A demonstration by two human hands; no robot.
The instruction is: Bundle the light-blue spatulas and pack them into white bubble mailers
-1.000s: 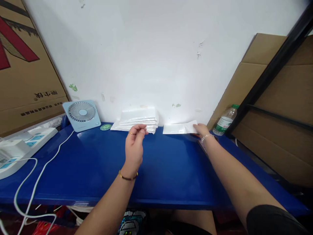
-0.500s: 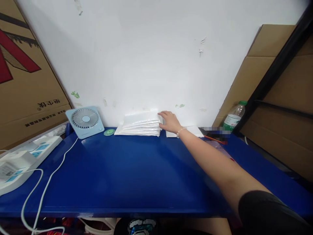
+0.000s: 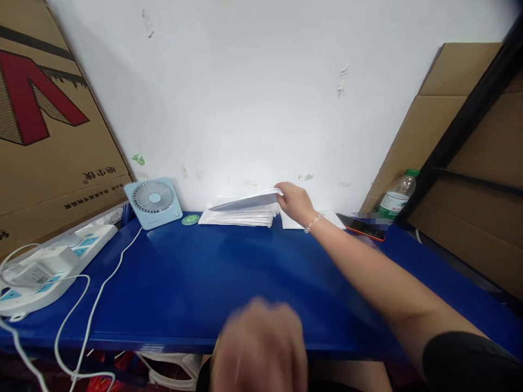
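My right hand, with a beaded bracelet on its wrist, reaches to the back of the blue table and is closed on the right edge of a white flat packet. That packet is tilted, its right end raised above a stack of similar white packets by the wall. To the right of the stack, partly behind my right wrist, lies another white flat piece. My left hand is above the table's front edge at the bottom middle; motion blur smears its fingers.
A light blue fan stands at the back left beside a round green disc. White cables run from a power strip across the left side. At the right are a phone and a bottle. Cardboard flanks the table.
My right hand has closed on the top packet and raised its right end off the stack. My left hand has come into view at the bottom. The view has shifted slightly.
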